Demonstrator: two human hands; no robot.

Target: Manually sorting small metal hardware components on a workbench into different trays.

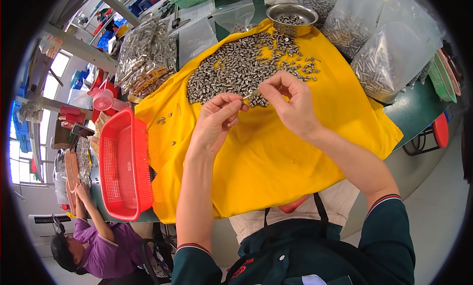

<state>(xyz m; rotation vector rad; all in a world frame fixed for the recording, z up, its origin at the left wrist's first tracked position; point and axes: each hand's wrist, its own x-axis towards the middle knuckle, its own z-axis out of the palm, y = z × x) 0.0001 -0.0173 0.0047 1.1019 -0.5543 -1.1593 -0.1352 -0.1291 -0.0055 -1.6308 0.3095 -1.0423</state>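
The person's left hand (213, 120) and right hand (291, 102) meet over a smooth yellow cloth (295, 157). The fingers of both are drawn in to narrow pinches, thumb against forefinger, holding a small silvery metal piece (252, 93) between them. It lies right at the fingertips, bridging the gap from one hand to the other; whether it is one part or two meeting end to end cannot be told.

Just beyond the fingers spreads a dense heap of short, shiny, cylindrical metal parts (231, 66) on the cloth. Farther past them, at the heap's far edge, stands a round stainless-steel bowl (301, 30) with more small parts inside. To the left of the left fingers lie a few loose brassy pieces (161, 121), and beyond those a long red perforated plastic basket (144, 162). Well to the right of the right fingers, bulging clear plastic bags (389, 58) of metal cylinders rest by the cloth, and the dark green desk (419, 110) shows beside them.
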